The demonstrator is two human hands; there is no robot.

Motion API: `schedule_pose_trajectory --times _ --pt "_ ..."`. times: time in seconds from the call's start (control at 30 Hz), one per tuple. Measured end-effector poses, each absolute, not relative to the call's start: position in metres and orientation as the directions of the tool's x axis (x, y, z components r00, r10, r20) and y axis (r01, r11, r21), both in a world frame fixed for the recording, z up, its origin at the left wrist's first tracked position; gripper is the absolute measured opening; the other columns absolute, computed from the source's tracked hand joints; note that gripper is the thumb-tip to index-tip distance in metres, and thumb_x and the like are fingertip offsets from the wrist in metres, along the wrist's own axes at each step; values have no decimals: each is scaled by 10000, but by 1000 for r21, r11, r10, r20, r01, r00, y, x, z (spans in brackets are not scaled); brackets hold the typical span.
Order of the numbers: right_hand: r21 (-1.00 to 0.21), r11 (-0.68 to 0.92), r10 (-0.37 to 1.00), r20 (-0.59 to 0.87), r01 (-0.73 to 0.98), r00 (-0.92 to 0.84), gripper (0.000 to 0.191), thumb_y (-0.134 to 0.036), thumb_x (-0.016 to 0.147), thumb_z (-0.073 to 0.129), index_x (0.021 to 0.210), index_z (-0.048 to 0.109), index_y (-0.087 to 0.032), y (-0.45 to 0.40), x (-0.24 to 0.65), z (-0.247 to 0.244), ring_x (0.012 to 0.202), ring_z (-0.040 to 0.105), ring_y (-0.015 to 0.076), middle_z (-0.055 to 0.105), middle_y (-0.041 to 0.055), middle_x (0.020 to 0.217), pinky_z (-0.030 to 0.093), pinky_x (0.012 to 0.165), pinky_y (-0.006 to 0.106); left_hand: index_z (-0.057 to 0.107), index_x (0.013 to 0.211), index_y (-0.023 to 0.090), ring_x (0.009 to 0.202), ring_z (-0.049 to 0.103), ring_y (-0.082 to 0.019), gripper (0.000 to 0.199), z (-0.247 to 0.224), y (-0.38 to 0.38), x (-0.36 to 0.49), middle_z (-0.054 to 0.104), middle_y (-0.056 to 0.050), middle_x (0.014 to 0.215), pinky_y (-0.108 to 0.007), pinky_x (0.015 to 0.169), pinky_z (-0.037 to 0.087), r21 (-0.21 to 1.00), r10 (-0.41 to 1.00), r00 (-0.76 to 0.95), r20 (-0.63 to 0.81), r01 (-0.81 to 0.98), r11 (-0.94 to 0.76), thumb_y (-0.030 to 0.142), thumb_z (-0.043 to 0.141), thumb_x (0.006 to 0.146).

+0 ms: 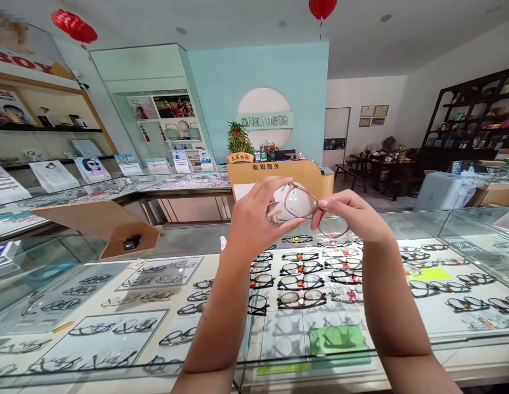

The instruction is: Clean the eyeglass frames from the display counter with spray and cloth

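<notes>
Both of my hands hold one pair of glasses [300, 202] with a thin brownish frame, raised over the glass display case. My left hand [256, 216] grips the left lens side between thumb and fingers, with a crumpled pale cloth [274, 212] tucked in its palm. The fingertips of my right hand [353, 214] pinch the frame near the bridge, and the other lens hangs tilted below them. Printed marks show faintly on the left lens.
Rows of glasses [300, 268] lie inside the glass case [246, 361] below my arms. A green box [340, 343] sits near its front. Beyond stand a wooden stand [115, 224], a cashier counter [275, 172] and a grey covered object [441, 191].
</notes>
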State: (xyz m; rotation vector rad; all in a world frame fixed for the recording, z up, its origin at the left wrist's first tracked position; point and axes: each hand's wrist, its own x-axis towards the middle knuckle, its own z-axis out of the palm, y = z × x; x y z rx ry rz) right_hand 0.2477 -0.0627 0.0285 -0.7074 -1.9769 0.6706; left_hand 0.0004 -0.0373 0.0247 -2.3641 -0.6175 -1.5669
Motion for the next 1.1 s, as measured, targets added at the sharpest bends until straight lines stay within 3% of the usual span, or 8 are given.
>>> schedule_pose_trajectory --times 0.13,0.23,0.33,0.43,0.83,1.1 --pt "-658 698 715 626 282 -311 409 -535 1070 574 868 803 -263 -66 242 27 901 710 218 792 21 890 540 896 396 647 1342 264 913 712 -207 631 21 -33 -2 757 -68 1245 -333 777 603 26 226 317 921 529 -848 523 907 830" --pt "-560 698 653 753 446 -76 290 -524 1046 612 1126 765 -291 -68 238 25 1114 708 262 783 51 1166 546 1006 452 651 1324 261 875 694 -203 662 20 -28 -5 754 -72 1258 -345 770 596 112 269 174 947 607 -787 530 933 789" --pt "-452 648 566 824 613 10 409 -501 997 680 1364 656 -320 -70 234 21 1309 654 313 705 80 1396 524 1114 521 654 1320 258 885 694 -217 701 19 -26 -6 753 -75 1258 -364 761 582 248 331 4 944 653 -716 532 953 748" --pt "-345 587 528 849 732 -24 572 -497 950 741 1469 578 -320 -71 230 17 1354 640 350 669 105 1465 526 1133 556 659 1306 269 909 701 -225 696 17 -25 -5 747 -69 1269 -384 778 577 328 353 -103 930 665 -671 523 963 733" --pt "-290 560 418 907 776 37 458 -456 946 780 1360 661 -298 -69 221 18 1147 748 328 776 93 1274 591 1010 533 700 1214 311 857 698 -224 576 20 -28 -8 774 -46 1172 -416 775 589 408 408 -168 897 671 -619 514 951 737" --pt "-315 580 413 909 751 62 395 -480 930 804 1277 718 -310 -71 222 18 1118 752 332 798 76 1223 598 966 521 728 1193 293 1063 738 -274 567 20 -30 -5 791 -47 1186 -449 895 600 416 404 -178 897 646 -640 554 951 742"
